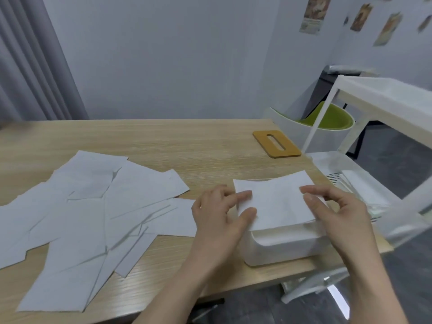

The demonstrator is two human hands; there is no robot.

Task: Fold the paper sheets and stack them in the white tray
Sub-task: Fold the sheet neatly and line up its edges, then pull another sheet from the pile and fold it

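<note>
Against a plain pale wall (pixel 175 54): grey curtain (pixel 30 61) at left, small blurred pictures (pixel 360 17) pinned at upper right. Dark floor (pixel 397 277) below at right.

Across the foreground: light wood-grain table (pixel 163 141), far edge parallel to the wall, right corner next to a white rack (pixel 378 97) with open shelves. Behind the rack post: green-seated chair (pixel 327 122) with white shell.

On the left half of the table: loose sheets (pixel 81 218), unfolded, overlapping in a flat scatter, several angled across one another, nearest edge close to the table front.

At the right front of the table: white tray (pixel 280 251), rounded corners, near the table's right edge. Over the tray, covering most of its opening: folded sheet (pixel 275 202), slightly bowed, far edge raised, near edge over the tray rim. Tray contents under the sheet not visible.

Near the far right corner of the table: flat tan board (pixel 277 143) with an oval slot, well apart from the tray.

Left hand (pixel 217 213): fingers spread and lightly curved, fingertip and thumb touching the folded sheet's left edge; pinch or mere touch cannot be told.

Right hand (pixel 336 206): thumb and forefinger on the folded sheet's right edge, remaining fingers relaxed; firm hold cannot be told.
</note>
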